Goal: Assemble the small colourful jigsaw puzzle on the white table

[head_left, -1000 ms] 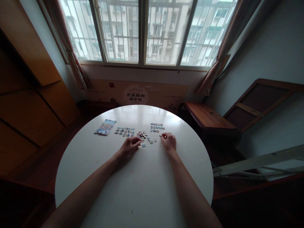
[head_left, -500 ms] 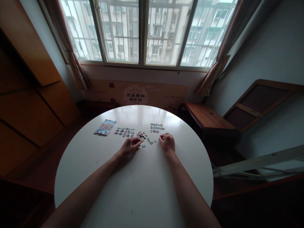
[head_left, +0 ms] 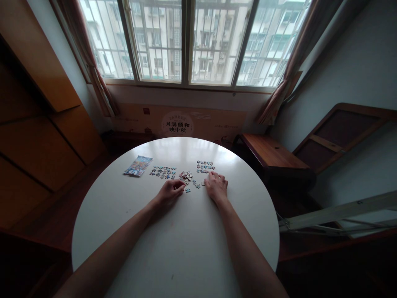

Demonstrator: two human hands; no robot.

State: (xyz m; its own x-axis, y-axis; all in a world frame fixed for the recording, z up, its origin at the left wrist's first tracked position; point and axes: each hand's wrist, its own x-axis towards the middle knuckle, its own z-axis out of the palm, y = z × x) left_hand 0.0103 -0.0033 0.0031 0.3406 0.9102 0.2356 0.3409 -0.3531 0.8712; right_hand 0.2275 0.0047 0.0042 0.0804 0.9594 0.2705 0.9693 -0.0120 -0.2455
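My left hand (head_left: 170, 190) rests on the table with thumb and fingers pinched together, beside a pile of jigsaw pieces (head_left: 186, 176). Whatever is between its fingertips is too small to make out. A loose blue jigsaw piece (head_left: 187, 190) lies just right of those fingertips. My right hand (head_left: 216, 186) is palm down with its fingers stretched forward and a little apart, just below the right-hand rows of jigsaw pieces (head_left: 205, 166). A pale jigsaw piece (head_left: 203, 183) lies by its thumb side, partly covered. A few more pieces (head_left: 196, 184) lie between the hands.
More jigsaw pieces (head_left: 163, 171) lie in rows left of the pile. A colourful printed packet (head_left: 138, 165) is at the far left of the round white table (head_left: 173, 244). Beyond the table's right edge stands a low wooden bench (head_left: 273, 151).
My right hand has uncurled and shifted slightly left, its fingers now reaching forward toward the right-hand rows. My left hand has stayed in place, still pinched.
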